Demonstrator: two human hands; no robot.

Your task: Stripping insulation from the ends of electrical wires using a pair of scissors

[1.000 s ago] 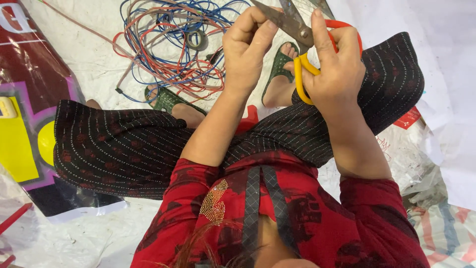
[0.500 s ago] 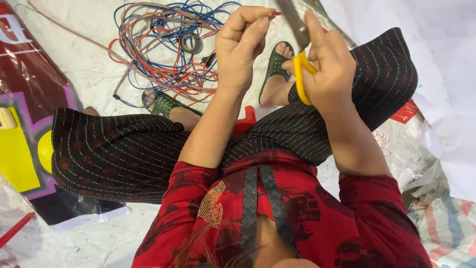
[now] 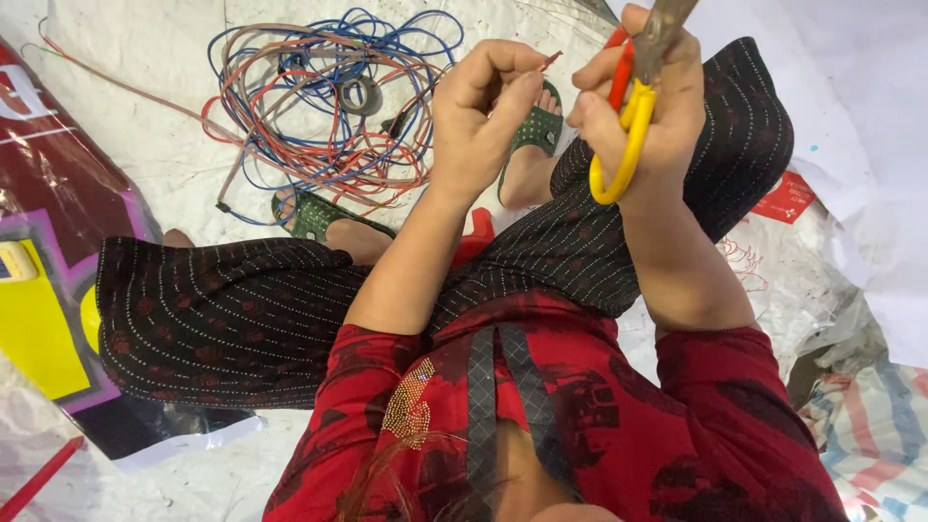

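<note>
I see the left hand (image 3: 483, 111) pinching a thin red wire end (image 3: 551, 60) taut beside the right hand (image 3: 643, 121), which grips yellow-and-red-handled metal scissors (image 3: 628, 116) upright for close trimming.

Scissors (image 3: 633, 116) in the right hand (image 3: 643, 116): formerly open with blades spread, now closed. Left hand (image 3: 483, 116) fingertips now pinch a short red wire end (image 3: 551, 60).

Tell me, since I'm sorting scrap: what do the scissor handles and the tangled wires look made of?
The yellow-and-red scissor handles in the right hand look like smooth, glossy moulded plastic. The tangle of blue, red and orange wires seems plastic-sheathed: bright, even colour, loose springy loops.
</note>
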